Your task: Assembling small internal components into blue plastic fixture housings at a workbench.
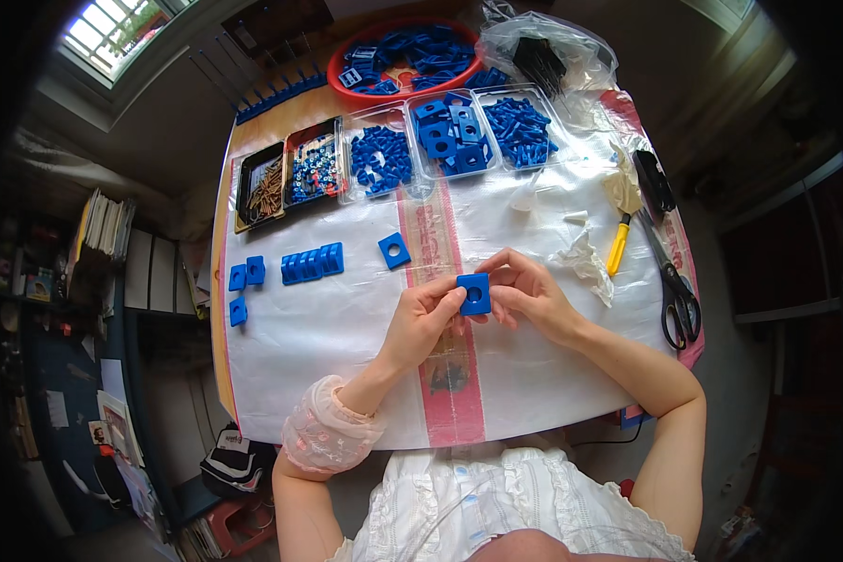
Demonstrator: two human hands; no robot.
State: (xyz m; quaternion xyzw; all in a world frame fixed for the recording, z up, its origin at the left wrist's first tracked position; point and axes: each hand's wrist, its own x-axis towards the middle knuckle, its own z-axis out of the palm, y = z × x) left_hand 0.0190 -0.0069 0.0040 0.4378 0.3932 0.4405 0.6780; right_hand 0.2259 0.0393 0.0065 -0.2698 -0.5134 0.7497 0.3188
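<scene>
step: likely fitting or checking one part | left hand (420,318) and right hand (529,292) pinching flat blue square plastic piece with centre hole (475,293) between fingertips, above white-covered surface (337,328) | next: steady two-hand alignment

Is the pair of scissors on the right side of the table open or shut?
Shut. The scissors lie flat near the table's right edge, their blades together in one line pointing away from the person, beside the yellow-handled knife.
</scene>
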